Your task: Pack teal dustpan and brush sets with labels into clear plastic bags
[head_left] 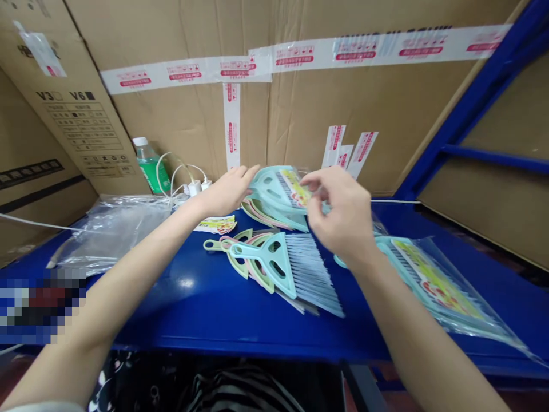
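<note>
In the middle of the table, a light-blue dustpan (pixel 266 186) with a brush and a yellow label card (pixel 295 187) is tilted up above a stack of green, pink and blue dustpans (pixel 274 216). My left hand (pixel 229 191) grips its left end, the thumb partly hidden. At its right side my right hand (pixel 341 214) is closed, thumb and fingers pinching near the label card and some clear plastic. Nearer me lies a fanned pile of small brushes (pixel 283 266), a blue one on top. Beyond my right forearm lies a bagged blue dustpan set (pixel 437 280).
Clear plastic bags (pixel 115 229) lie at the left, with loose label cards (pixel 217 224) beside my left wrist. A green-labelled bottle (pixel 150 166) and white plugs with cables (pixel 195 187) stand behind. Cardboard (pixel 189 120) walls the back; a blue metal frame (pixel 463 109) rises right.
</note>
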Demonstrator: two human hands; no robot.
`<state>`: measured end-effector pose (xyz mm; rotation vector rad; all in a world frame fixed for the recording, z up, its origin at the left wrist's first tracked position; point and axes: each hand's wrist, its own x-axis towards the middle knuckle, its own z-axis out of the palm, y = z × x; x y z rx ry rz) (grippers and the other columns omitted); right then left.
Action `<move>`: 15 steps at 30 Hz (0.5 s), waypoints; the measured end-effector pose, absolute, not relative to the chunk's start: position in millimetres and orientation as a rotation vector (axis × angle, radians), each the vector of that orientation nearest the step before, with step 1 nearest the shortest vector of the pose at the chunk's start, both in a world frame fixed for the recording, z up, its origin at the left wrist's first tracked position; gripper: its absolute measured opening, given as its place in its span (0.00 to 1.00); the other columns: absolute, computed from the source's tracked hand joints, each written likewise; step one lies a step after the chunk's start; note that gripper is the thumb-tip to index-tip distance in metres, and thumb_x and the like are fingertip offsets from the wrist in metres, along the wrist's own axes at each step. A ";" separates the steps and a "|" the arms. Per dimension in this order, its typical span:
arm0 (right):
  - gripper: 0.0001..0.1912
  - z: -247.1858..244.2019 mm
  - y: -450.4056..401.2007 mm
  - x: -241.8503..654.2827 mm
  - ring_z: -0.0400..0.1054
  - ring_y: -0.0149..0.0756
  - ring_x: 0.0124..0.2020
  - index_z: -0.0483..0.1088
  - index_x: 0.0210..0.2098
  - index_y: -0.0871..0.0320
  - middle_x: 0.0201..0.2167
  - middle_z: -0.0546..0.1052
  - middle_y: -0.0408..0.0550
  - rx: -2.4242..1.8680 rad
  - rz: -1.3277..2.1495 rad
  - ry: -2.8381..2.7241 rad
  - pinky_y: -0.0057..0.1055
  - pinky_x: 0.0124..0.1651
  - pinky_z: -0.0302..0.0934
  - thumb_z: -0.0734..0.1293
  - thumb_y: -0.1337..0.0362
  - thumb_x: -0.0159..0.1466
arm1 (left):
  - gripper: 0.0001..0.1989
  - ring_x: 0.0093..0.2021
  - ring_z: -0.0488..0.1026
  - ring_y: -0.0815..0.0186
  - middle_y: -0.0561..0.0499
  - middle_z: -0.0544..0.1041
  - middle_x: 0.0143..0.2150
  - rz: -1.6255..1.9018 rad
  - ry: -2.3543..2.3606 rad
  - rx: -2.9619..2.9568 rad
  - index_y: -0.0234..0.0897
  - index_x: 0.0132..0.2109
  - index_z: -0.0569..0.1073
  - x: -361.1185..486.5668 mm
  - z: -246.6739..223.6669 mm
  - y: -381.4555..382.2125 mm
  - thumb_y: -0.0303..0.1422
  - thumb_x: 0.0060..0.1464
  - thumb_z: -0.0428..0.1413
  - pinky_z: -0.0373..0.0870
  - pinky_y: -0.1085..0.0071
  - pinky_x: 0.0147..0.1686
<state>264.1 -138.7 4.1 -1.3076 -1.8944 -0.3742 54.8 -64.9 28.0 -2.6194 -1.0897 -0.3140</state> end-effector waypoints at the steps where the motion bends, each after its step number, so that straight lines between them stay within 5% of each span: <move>1: 0.16 2.5 -134.0 267.0 0.68 0.41 0.38 0.69 0.42 0.58 0.37 0.74 0.51 -1.318 -0.302 -1.809 0.34 0.41 0.61 0.56 0.73 0.59 | 0.26 0.54 0.64 0.52 0.35 0.66 0.54 -0.327 -1.098 -2.597 0.26 0.65 0.49 40.0 26.0 -75.7 0.29 0.63 0.42 0.62 0.58 0.53; 6: 0.08 -15.6 -110.6 264.5 0.65 0.34 0.26 0.68 0.38 0.58 0.30 0.72 0.46 -1.358 0.303 -1.916 0.31 0.32 0.60 0.60 0.66 0.61 | 0.25 0.50 0.65 0.56 0.38 0.66 0.51 -0.404 -1.090 -2.575 0.29 0.66 0.48 -11.3 9.7 -120.8 0.26 0.63 0.38 0.65 0.58 0.50; 15: 0.21 -41.5 -110.8 236.2 0.63 0.30 0.26 0.60 0.54 0.53 0.34 0.65 0.42 -1.090 0.978 -1.920 0.31 0.32 0.62 0.58 0.64 0.61 | 0.25 0.50 0.66 0.56 0.43 0.67 0.48 -0.554 -1.088 -2.633 0.41 0.68 0.45 -47.5 -17.9 -145.0 0.32 0.66 0.39 0.68 0.57 0.49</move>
